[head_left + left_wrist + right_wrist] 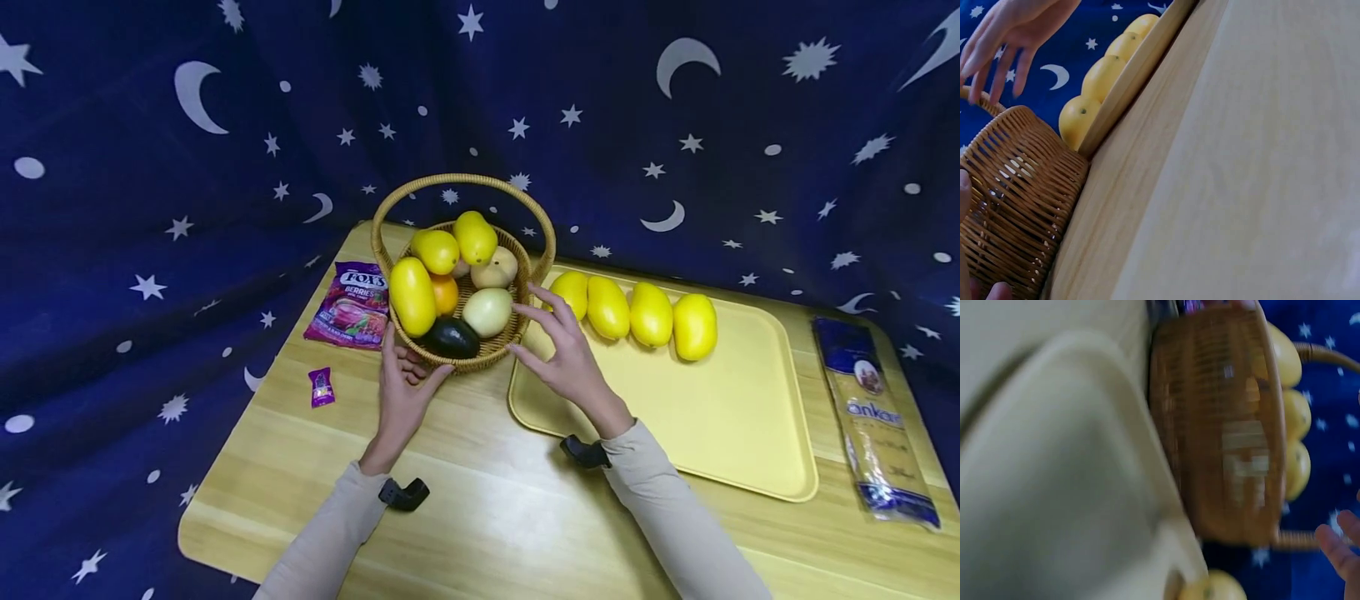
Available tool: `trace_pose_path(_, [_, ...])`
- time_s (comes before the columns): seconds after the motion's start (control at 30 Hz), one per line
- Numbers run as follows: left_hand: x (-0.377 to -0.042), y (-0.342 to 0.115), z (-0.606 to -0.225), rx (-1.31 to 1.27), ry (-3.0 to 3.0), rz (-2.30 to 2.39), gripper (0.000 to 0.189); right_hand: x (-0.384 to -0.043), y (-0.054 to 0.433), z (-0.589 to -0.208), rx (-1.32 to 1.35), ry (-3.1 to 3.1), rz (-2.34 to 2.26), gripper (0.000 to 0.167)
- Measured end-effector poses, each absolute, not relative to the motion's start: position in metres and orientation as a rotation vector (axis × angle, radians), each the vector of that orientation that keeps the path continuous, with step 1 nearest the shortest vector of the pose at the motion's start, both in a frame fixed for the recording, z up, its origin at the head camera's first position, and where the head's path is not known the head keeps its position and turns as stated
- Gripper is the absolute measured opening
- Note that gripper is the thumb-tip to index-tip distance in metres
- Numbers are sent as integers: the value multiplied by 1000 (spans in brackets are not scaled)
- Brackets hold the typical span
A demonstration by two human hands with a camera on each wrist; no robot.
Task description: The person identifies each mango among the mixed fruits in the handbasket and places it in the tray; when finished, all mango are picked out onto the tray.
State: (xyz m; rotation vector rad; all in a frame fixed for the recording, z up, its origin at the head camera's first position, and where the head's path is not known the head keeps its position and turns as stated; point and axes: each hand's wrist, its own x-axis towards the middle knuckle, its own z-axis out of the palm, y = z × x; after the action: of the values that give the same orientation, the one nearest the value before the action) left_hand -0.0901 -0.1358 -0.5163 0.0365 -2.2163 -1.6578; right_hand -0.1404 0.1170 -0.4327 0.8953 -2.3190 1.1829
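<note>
A wicker basket [480,363] with an arched handle stands at the back of the table. Inside lie several yellow mango-like fruits [412,296], an orange [446,294], a dark avocado-like fruit [452,337], a pale green fruit [488,312] and a beige one [495,268]. My left hand [401,392] holds the basket's front left, its thumb at the front and fingers along the outer wall. Beside the right rim my right hand [562,358] is spread, fingers extended, gripping nothing. In the right wrist view, those fingers [1338,550] appear near the handle's base.
Right of the basket, a pale yellow tray [720,417] carries a row of several yellow mangoes [651,314] along its back edge. A purple candy bag [348,308] and a small wrapped candy [322,387] lie left. A pasta packet [873,425] lies far right.
</note>
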Motion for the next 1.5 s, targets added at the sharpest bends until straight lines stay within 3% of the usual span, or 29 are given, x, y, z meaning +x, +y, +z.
trace_pose_path(0.43, [-94,-136,-517,30,-2264,-1624,105,-156,36,-430,909,-2474,1422,56])
trace_pose_path(0.83, [-96,-137,-516,27,-2299,-1599,104,-177,3,-426,949,-2517,1445,52])
trace_pose_path(1.5, [-94,-140,-520,40,-2305,-1591,97,-191,-13,-421,980,-2784,1214,79])
